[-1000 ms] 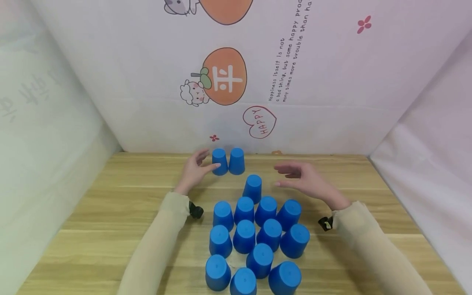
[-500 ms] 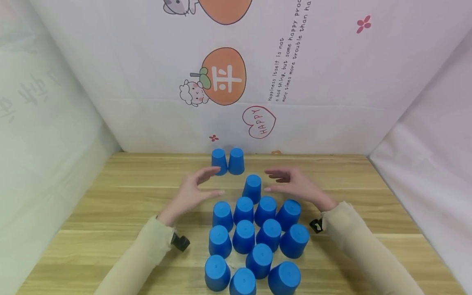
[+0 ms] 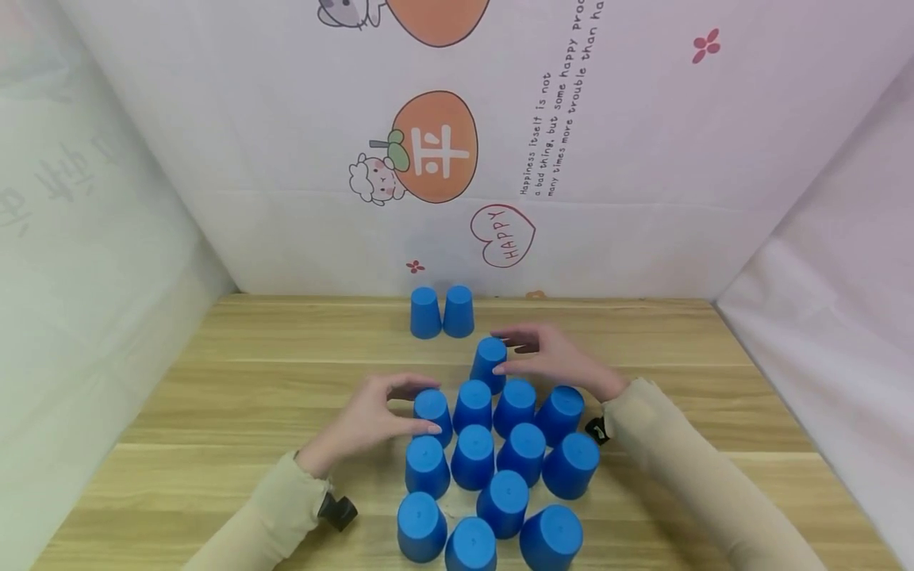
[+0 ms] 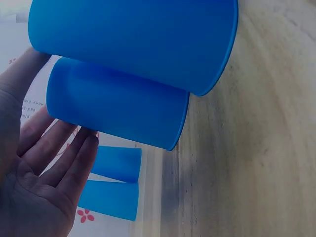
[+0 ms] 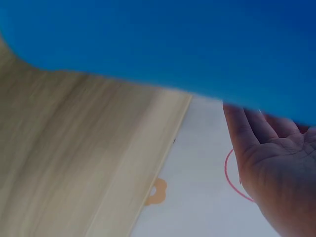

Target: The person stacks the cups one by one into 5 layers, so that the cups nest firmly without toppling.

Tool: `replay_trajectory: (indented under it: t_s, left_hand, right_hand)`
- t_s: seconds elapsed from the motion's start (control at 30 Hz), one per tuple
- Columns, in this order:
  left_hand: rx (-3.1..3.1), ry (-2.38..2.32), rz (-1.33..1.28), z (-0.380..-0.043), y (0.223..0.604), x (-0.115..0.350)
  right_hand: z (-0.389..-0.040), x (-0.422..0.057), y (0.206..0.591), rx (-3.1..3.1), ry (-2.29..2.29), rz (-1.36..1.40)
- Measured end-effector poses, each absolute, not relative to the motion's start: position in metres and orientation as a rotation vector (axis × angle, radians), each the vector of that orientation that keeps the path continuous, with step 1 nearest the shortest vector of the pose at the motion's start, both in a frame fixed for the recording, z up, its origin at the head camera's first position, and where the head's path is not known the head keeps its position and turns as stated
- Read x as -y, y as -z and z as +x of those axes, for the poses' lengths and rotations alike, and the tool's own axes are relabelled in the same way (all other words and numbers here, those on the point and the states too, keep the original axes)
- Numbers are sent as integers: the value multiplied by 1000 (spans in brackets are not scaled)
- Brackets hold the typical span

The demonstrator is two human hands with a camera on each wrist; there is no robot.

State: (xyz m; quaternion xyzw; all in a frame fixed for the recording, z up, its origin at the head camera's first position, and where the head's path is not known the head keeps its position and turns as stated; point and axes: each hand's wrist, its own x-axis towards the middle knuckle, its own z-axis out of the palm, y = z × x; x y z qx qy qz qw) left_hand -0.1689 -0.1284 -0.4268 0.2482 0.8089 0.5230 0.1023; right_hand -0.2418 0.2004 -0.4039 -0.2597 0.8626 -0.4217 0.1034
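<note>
Blue cups stand upside down on the table in a loose cluster. My left hand (image 3: 364, 420) is at the leftmost cup (image 3: 432, 408) of a row, its thumb across the front and its fingers behind. In the left wrist view, the left hand (image 4: 49, 168) has long, fairly straight fingers beside a blue cup (image 4: 118, 103). My right hand (image 3: 553, 357) is at a single cup (image 3: 489, 363) behind that row, thumb tip at its right edge, fingers at its far side. A large cup (image 5: 163, 44) hides those fingertips in the right wrist view.
Two cups (image 3: 443, 313) stand side by side near the table's back edge. Several cups (image 3: 473, 456) fill the middle and front between both arms. A white printed sheet (image 3: 607, 159) rises behind the wooden table (image 3: 271, 341), with white cloth at both sides.
My left hand has drawn back from the far-left cup toward me, down to the row's leftmost cup. The right hand has moved left to the single cup. The cups have stayed put.
</note>
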Motion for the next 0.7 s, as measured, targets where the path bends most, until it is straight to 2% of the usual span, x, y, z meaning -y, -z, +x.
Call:
replay_trajectory:
  t_s: [0.43, 0.7]
  left_hand:
    - [-2388, -1517, 723, -170, 430, 131]
    - [-2392, -1514, 735, -170, 430, 131]
  right_hand:
    - [-246, -192, 408, -2488, 1334, -805]
    - [-247, -212, 408, -2504, 1371, -749]
